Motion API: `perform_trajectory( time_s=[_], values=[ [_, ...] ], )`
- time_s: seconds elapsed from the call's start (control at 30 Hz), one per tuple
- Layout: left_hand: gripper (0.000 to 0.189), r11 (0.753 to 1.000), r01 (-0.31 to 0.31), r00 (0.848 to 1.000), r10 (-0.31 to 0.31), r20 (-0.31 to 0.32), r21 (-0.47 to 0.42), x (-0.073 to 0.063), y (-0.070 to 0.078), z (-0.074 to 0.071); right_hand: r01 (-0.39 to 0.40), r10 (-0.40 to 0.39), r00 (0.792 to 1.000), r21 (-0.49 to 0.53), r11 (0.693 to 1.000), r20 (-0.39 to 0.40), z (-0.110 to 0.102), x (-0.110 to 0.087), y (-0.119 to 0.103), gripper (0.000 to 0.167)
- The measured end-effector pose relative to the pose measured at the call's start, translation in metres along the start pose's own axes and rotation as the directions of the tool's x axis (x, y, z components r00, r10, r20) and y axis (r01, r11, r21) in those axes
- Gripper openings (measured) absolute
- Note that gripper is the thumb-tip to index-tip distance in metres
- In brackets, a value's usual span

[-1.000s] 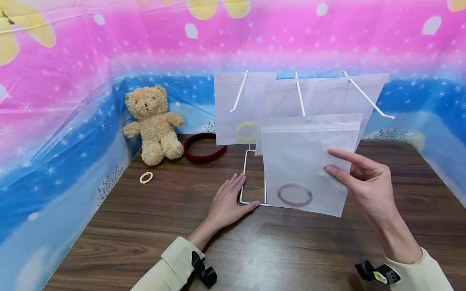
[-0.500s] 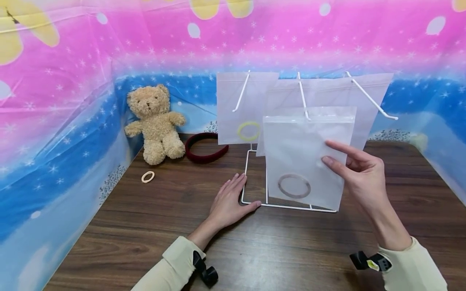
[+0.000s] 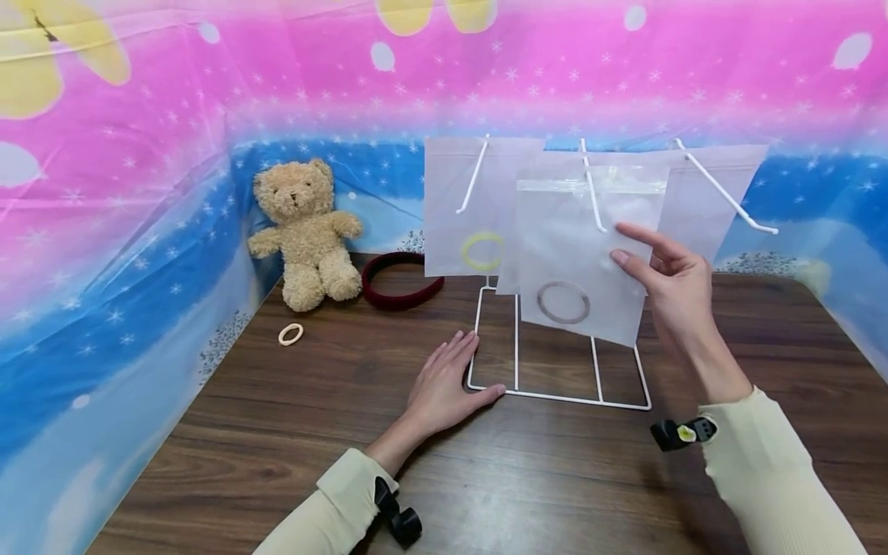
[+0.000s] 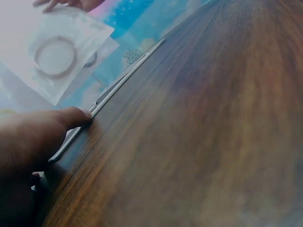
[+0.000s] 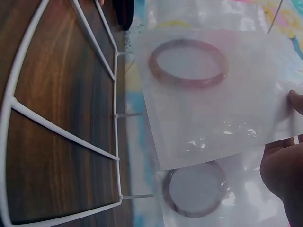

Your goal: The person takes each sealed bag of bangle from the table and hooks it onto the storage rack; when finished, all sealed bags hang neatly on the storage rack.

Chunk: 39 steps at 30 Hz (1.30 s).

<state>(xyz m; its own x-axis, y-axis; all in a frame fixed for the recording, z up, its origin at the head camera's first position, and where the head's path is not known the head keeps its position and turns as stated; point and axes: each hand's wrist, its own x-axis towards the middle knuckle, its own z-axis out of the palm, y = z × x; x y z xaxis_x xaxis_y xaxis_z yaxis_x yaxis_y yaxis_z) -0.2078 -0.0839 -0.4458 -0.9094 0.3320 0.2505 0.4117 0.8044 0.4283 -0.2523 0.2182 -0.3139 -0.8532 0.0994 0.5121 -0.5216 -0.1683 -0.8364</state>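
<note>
A translucent zip bag holding a brownish bangle hangs around the middle hook of a white wire display rack. The hook shows in front of the bag's face, near its zip top. My right hand pinches the bag's right edge between thumb and fingers. Down at the rack's front left corner, my left hand rests with straight fingers, its thumb on the base wire. Other bags hang behind: one on the left hook with a yellow bangle, another with a dark bangle in the right wrist view.
A tan teddy bear sits at the back left of the wooden table. Next to it lies a dark red headband, with a small beige ring in front. A patterned cloth stands behind and at the sides.
My right hand has moved the bag up and back along the middle hook, so the hook's end now shows in front of it. The left hand has stayed at the rack's base.
</note>
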Motion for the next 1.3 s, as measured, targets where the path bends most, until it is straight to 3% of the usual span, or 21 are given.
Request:
perform_trajectory(
  time_s=[0.4, 0.57, 0.67, 0.77, 0.87, 1.0, 1.07, 1.13, 1.2, 1.3],
  values=[
    [0.092, 1.000, -0.003, 1.000, 0.003, -0.001, -0.014, 0.001, 0.005, 0.003, 0.011, -0.010, 0.999, 0.026, 1.000, -0.030, -0.006, 0.014, 0.011, 0.041],
    [0.091, 1.000, -0.011, 1.000, 0.011, -0.004, -0.015, 0.001, 0.005, 0.004, -0.005, 0.004, 1.000, 0.031, 1.000, 0.017, -0.010, 0.014, 0.012, 0.041],
    [0.092, 1.000, -0.014, 1.000, 0.014, -0.005, -0.013, 0.002, 0.004, 0.005, 0.018, -0.012, 0.998, -0.102, 0.995, 0.067, -0.012, 0.006, 0.006, 0.039],
    [0.092, 1.000, -0.017, 1.000, 0.016, -0.007, -0.012, 0.003, 0.004, 0.004, 0.092, -0.069, 0.993, -0.265, 0.960, 0.094, -0.016, -0.005, 0.001, 0.036],
    [0.092, 1.000, -0.018, 1.000, 0.018, -0.008, -0.012, 0.003, 0.004, 0.004, 0.150, -0.132, 0.988, -0.299, 0.942, 0.081, -0.024, -0.018, 0.001, 0.033],
    [0.092, 1.000, -0.017, 1.000, 0.016, -0.005, -0.021, 0.003, 0.004, 0.005, 0.147, -0.149, 0.989, -0.363, 0.920, 0.025, -0.043, -0.040, 0.002, 0.033],
    [0.091, 0.999, -0.017, 1.000, 0.017, -0.002, -0.029, 0.003, 0.003, 0.005, 0.132, -0.140, 0.990, -0.458, 0.879, 0.017, -0.056, -0.054, 0.004, 0.034],
    [0.091, 0.999, -0.020, 1.000, 0.020, -0.002, -0.028, 0.003, 0.002, 0.005, 0.109, -0.114, 0.993, -0.568, 0.816, 0.026, -0.069, -0.068, 0.004, 0.036],
    [0.091, 0.999, -0.025, 1.000, 0.025, -0.007, -0.025, 0.004, 0.000, 0.005, 0.076, -0.068, 0.997, -0.671, 0.737, 0.038, -0.081, -0.082, 0.005, 0.038],
    [0.092, 1.000, -0.026, 1.000, 0.026, -0.013, -0.015, 0.004, -0.002, 0.003, 0.040, 0.016, 0.998, -0.803, 0.594, 0.062, -0.093, -0.097, 0.002, 0.042]
  ],
)
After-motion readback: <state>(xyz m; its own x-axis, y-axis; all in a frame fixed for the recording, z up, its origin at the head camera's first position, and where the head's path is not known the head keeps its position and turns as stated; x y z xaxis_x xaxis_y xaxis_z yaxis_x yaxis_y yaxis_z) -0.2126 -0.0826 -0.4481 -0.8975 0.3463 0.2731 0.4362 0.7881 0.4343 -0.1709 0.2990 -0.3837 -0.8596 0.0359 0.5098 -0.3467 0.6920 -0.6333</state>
